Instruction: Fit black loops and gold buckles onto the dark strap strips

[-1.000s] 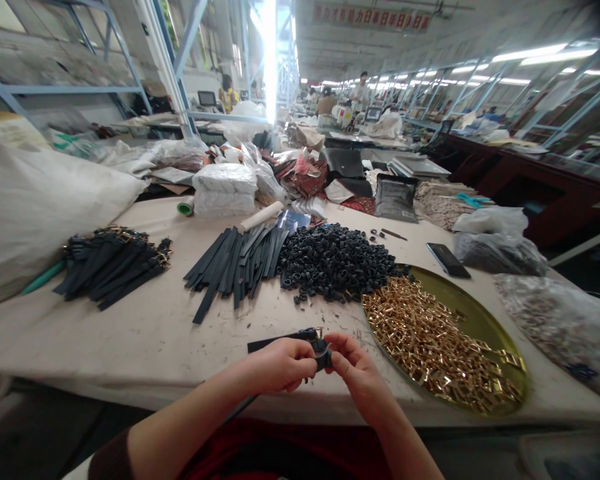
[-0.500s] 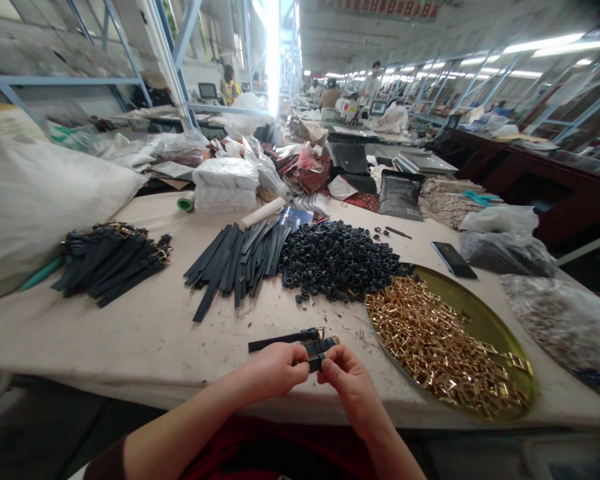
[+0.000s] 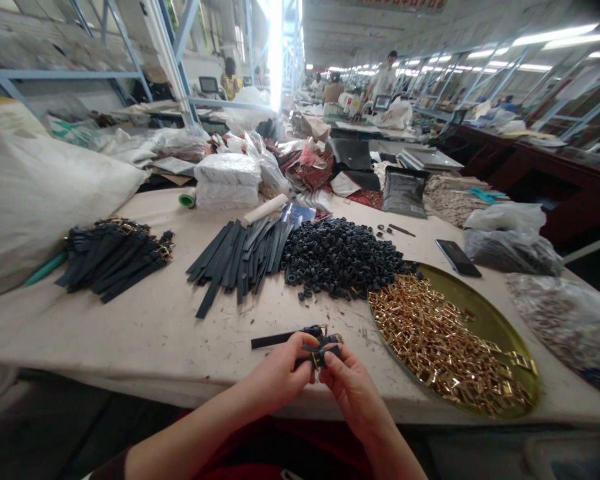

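Close to the table's front edge, my left hand (image 3: 284,371) and my right hand (image 3: 353,385) pinch a short dark strap (image 3: 332,349) between them. A gold buckle (image 3: 315,361) shows on it between my fingertips, which partly hide it. Just beyond my hands lies a dark buckled strap (image 3: 275,340), and another gold buckle (image 3: 336,338) shows beside it. Farther up are a pile of plain dark straps (image 3: 235,257) and a heap of small dark loops (image 3: 343,257). To the right, a round gold tray (image 3: 485,300) bears many gold buckles (image 3: 440,340).
A pile of buckled straps (image 3: 113,257) lies at left beside a large white sack (image 3: 45,190). A phone (image 3: 459,257) and plastic bags (image 3: 567,327) are at right. Wrapped packs (image 3: 227,180) and scraps crowd the back. People are at work far off.
The strap between my hands has been turned, so its gold buckle now shows between my fingertips. The view has shifted slightly.
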A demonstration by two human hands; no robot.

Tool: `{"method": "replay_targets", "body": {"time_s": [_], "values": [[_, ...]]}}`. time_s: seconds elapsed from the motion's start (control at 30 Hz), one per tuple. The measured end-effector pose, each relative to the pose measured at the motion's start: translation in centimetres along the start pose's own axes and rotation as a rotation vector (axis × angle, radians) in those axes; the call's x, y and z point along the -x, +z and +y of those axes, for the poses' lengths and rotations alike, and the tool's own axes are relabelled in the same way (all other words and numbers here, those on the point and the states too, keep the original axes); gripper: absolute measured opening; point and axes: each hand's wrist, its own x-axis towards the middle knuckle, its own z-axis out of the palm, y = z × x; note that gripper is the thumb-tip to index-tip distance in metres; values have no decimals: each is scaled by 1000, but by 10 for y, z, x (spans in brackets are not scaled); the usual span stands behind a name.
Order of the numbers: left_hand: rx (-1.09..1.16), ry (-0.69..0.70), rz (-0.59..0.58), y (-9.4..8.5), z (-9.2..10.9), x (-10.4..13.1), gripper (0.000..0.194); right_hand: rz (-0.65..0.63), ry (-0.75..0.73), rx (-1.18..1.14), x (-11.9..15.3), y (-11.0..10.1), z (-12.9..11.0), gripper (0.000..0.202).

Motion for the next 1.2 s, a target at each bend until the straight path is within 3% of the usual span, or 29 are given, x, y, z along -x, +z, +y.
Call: {"method": "replay_targets", "body": {"time_s": [0.13, 0.2, 0.3, 0.43, 0.6, 0.77, 0.9, 0.97, 1.07, 1.2], "values": [[64, -49, 48, 2, -4, -1, 26, 4, -82, 136, 9, 5, 1, 27], [92, -87, 36, 3, -4, -1, 26, -14, -65, 64, 13, 7, 0, 34], [126, -98, 31, 4, -2, 1, 27, -43, 17, -61, 16, 8, 1, 24], [-111, -82, 118, 4, -4, 3, 24, -119, 136, -82, 18, 5, 11, 24], [-344, -104, 118, 0, -6, 4, 23, -227, 242, -148, 19, 1, 12, 18], [-110, -116, 93, 1, -1, 7, 21, -115, 42, 34, 14, 3, 3, 25], [196, -140, 20, 4, -2, 7, 17, 145, -192, 444, 6, -2, 6, 28], [300, -152, -14, 4, -4, 6, 20, 216, -264, 584, 4, -6, 8, 27], [361, -195, -23, 4, -6, 5, 24, 91, -240, 644, 3, -10, 5, 29], [380, -215, -86, 2, -3, 8, 28, -96, -58, 570, 7, -8, -5, 29]]}}
